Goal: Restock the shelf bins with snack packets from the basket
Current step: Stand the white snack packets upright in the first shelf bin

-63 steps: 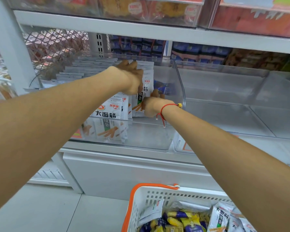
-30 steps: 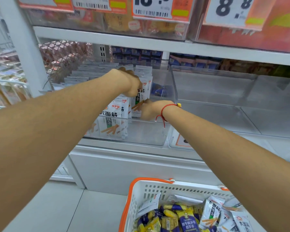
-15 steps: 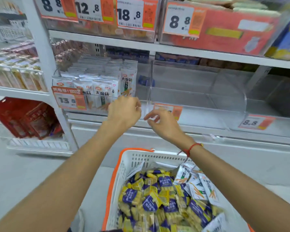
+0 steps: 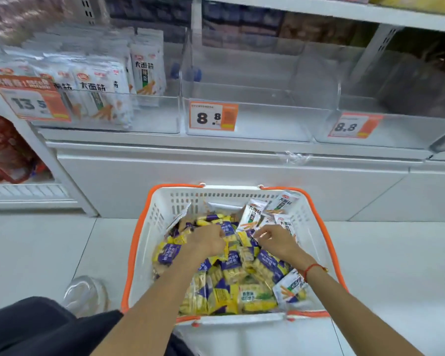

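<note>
Both bare forearms reach forward and down from the bottom of the view, angling in toward each other. The left hand is knuckles-up, fingers curled under and out of sight; whether they grip anything cannot be told. The right hand sits just beside it, apart, back of the hand up, fingers bent and spread toward the left hand. A red string bracelet circles the right wrist. A dark-clothed knee shows at the lower left corner.
</note>
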{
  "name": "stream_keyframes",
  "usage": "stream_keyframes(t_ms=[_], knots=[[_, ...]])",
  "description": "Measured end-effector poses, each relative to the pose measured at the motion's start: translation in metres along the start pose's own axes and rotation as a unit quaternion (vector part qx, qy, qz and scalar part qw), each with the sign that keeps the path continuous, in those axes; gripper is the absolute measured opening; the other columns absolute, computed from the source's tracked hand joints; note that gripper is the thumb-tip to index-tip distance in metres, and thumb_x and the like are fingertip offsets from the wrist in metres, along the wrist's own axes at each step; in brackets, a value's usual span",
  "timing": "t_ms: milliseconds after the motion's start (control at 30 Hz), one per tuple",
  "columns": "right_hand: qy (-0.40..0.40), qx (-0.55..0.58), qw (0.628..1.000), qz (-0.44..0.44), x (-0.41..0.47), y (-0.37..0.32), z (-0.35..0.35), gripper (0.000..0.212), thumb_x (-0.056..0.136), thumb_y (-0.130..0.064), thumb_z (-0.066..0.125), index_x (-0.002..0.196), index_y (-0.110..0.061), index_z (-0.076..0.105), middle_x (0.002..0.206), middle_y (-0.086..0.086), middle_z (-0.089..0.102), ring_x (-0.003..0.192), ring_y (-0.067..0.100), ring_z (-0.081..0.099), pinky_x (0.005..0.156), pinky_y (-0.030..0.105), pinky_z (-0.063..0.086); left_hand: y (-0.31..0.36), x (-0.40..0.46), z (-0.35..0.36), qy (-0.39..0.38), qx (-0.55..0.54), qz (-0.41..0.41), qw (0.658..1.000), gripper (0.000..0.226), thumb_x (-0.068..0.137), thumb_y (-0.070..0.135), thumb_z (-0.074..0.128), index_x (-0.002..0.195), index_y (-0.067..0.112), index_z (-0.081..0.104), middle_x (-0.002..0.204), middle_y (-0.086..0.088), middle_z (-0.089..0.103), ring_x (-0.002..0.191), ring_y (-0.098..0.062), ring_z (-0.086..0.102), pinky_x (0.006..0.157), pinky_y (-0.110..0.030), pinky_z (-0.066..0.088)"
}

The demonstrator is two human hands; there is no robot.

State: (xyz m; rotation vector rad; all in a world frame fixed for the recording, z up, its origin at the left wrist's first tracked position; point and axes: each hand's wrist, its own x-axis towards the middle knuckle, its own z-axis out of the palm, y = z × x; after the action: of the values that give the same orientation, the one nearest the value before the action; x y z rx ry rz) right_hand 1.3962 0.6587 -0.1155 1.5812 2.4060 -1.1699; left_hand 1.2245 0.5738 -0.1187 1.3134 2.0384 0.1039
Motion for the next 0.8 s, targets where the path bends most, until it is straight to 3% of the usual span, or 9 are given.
stream_keyframes(t_ms=[67,133,200,333,433,500,600,667,800], knots=[[-0.016,-0.015,0.999,0.041,-0.004,0.033,0.005,0.013,0.091,-0.013,0.054,0.097,-0.017,0.065,0.09,0.0,0.06,0.077,0.018,0.059,0.074,0.03,0.049,-0.006,0.013,0.021,0.073,0.008,-0.002,0.997,0.026,0.091,0.013,0.052,0.116,0.014,0.057,0.128,-0.008,0.05,0.123,-0.027,0.046,0.091,-0.038,0.045],[-0.017,-0.048,0.996,0.08,-0.004,0.063,0.013,0.021,0.09,-0.015,0.056,0.11,-0.015,0.061,0.112,0.007,0.059,0.099,0.023,0.058,0.088,0.033,0.047,-0.017,0.024,0.027,0.184,0.017,-0.018,0.983,0.043,0.086,0.012,0.061,0.127,0.016,0.05,0.146,-0.007,0.032,0.139,-0.026,0.025,0.103,-0.038,0.041],[0.011,-0.089,0.99,0.105,-0.001,0.079,0.021,0.038,0.089,-0.018,0.058,0.126,-0.015,0.053,0.128,0.012,0.051,0.117,0.028,0.049,0.095,0.033,0.042,-0.03,0.034,0.021,0.239,0.015,-0.057,0.969,0.052,0.085,0.015,0.066,0.133,0.018,0.045,0.151,-0.008,0.023,0.139,-0.026,0.021,0.103,-0.037,0.038],[0.06,-0.106,0.991,0.062,0.019,0.06,0.039,0.049,0.09,-0.016,0.054,0.138,-0.013,0.042,0.139,0.013,0.041,0.129,0.029,0.038,0.102,0.038,0.038,-0.057,0.061,0.011,0.144,-0.002,-0.105,0.984,0.071,0.087,0.03,0.066,0.148,0.024,0.03,0.158,-0.011,0.002,0.145,-0.029,0.002,0.111,-0.044,0.029],[-0.034,-0.134,0.99,0.033,0.043,0.034,0.063,0.052,0.095,-0.025,0.047,0.145,-0.021,0.033,0.147,0.015,0.028,0.136,0.032,0.026,0.107,0.043,0.032,-0.077,0.082,0.012,0.016,0.003,-0.084,0.996,0.072,0.092,0.031,0.059,0.152,0.027,0.02,0.16,-0.006,-0.005,0.147,-0.03,-0.005,0.116,-0.048,0.017],[-0.063,-0.202,0.976,0.045,0.057,0.022,0.074,0.043,0.098,-0.032,0.038,0.141,-0.024,0.036,0.146,0.015,0.027,0.136,0.035,0.023,0.107,0.049,0.031,-0.086,0.089,0.016,0.009,0.0,-0.071,0.997,0.064,0.093,0.024,0.055,0.15,0.02,0.026,0.16,-0.005,0.007,0.144,-0.034,0.012,0.113,-0.048,0.026],[0.062,-0.311,0.948,0.017,0.082,0.003,0.071,0.034,0.096,-0.022,0.037,0.127,-0.013,0.047,0.131,0.012,0.048,0.123,0.032,0.041,0.099,0.044,0.039,-0.093,0.09,0.024,0.126,-0.012,-0.063,0.99,0.036,0.091,0.013,0.054,0.127,0.004,0.052,0.138,-0.01,0.043,0.115,-0.033,0.049,0.09,-0.043,0.047],[0.131,-0.305,0.942,-0.044,0.099,-0.009,0.068,0.035,0.09,-0.009,0.044,0.124,-0.008,0.045,0.124,0.01,0.05,0.115,0.028,0.047,0.091,0.039,0.042,-0.094,0.085,0.026,0.244,-0.032,-0.081,0.966,0.019,0.091,0.007,0.052,0.107,0.004,0.062,0.117,-0.01,0.057,0.099,-0.03,0.057,0.075,-0.037,0.047],[0.067,-0.23,0.969,-0.064,0.124,-0.023,0.09,0.055,0.086,0.004,0.048,0.137,-0.006,0.031,0.135,0.011,0.038,0.109,0.029,0.052,0.078,0.034,0.047,-0.095,0.076,0.027,0.351,-0.167,-0.099,0.916,0.016,0.092,0.01,0.058,0.107,0.017,0.062,0.11,-0.004,0.066,0.082,-0.022,0.061,0.063,-0.027,0.04]])
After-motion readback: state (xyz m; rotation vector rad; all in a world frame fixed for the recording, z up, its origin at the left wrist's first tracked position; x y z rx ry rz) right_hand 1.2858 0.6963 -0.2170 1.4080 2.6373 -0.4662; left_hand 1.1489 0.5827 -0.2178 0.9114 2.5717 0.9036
